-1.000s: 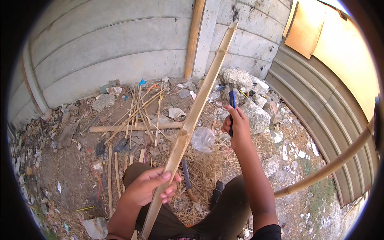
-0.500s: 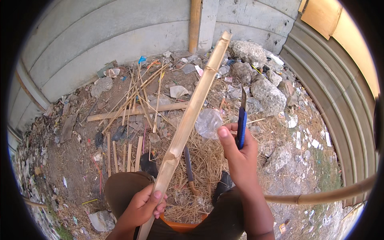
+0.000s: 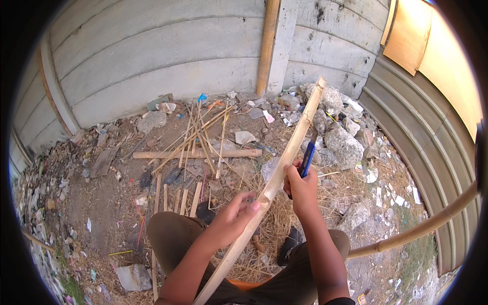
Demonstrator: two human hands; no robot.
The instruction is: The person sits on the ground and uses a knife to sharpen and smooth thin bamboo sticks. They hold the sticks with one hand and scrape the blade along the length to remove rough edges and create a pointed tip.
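A long split bamboo strip (image 3: 292, 145) slants from my lap up and away to the right. Beside its middle, my left hand (image 3: 231, 222) has its fingers loosely apart, with the thumb at the strip's edge. My right hand (image 3: 303, 192) is closed around a blue utility knife (image 3: 307, 158), whose blade points upward. The fingers of that hand also touch the strip's right side.
Several thin bamboo sticks (image 3: 197, 133) lie crossed over a bamboo pole (image 3: 244, 153). Shorter pieces (image 3: 195, 199) lie by my left knee. Concrete rubble (image 3: 341, 147) sits at the right, before a corrugated sheet (image 3: 406, 132). A thick pole (image 3: 414, 237) juts in from the right.
My left hand has let go of the strip's lower part and moved up along it. My right hand has brought the knife against the strip. The strip's far end now leans farther right.
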